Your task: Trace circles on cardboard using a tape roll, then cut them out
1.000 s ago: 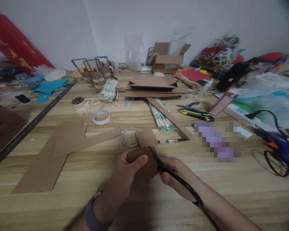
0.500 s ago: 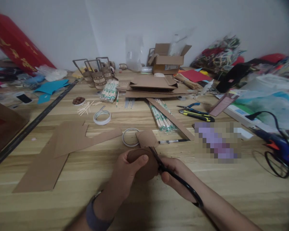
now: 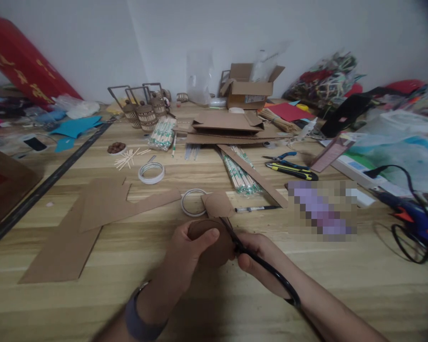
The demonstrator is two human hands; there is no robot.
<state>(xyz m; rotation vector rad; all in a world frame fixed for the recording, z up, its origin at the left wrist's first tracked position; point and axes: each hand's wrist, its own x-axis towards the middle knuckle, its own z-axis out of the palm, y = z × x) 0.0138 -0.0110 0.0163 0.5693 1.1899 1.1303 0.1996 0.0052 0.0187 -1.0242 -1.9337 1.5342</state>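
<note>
My left hand grips a round piece of brown cardboard, its thumb lying across the top face. In my right hand is a pair of black-handled scissors, with the blades at the right edge of the cardboard disc. The fingers of that hand are partly hidden behind the handles. Just beyond the disc lies another small cardboard piece with rounded edges. It touches a thin roll of tape. To its right is a pen.
Cut cardboard sheets lie at left, near a wider tape roll. Bagged wooden sticks, pliers and a yellow-black utility knife lie beyond. A blue glue gun with its cable is at right. Small bucket-like crafts stand behind.
Both hands stay in almost the same place, still on the disc and scissors. Only a slight shift of the left forearm and the scissors' blades shows.
</note>
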